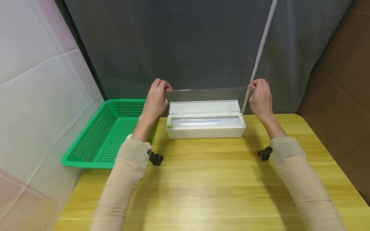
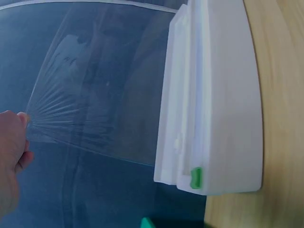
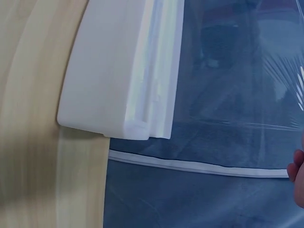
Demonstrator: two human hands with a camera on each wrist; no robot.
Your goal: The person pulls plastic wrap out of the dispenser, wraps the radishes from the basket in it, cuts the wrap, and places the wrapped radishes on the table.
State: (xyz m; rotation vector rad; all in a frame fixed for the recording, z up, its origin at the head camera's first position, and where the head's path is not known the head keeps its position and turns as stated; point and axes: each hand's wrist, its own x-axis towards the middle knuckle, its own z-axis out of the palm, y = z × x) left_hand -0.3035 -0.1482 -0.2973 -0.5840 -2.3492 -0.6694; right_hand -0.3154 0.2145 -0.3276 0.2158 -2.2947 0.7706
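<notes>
A white cling film dispenser box [image 1: 206, 132] lies lengthwise near the back of the table, its lid [image 1: 204, 107] tipped back. Inside shows a roll of film [image 1: 206, 122], and a small green slider [image 2: 196, 178] sits at the left end. My left hand [image 1: 157, 98] pinches one corner of a clear sheet of cling film [image 2: 90, 102] between thumb and fingers. At the opposite corner my right hand [image 1: 261, 98] pinches the sheet too. Stretched taut between both hands, the film spans above the box and runs down behind the lid, with creases fanning from each grip.
At the left a green perforated basket [image 1: 83, 166] stands partly behind my left forearm, with a small pale item [image 1: 130, 136] peeking out beside the sleeve. A dark curtain [image 1: 173, 45] with a white strip hangs behind the wooden table [image 1: 202, 183]. A brown panel [image 1: 341, 96] borders the right.
</notes>
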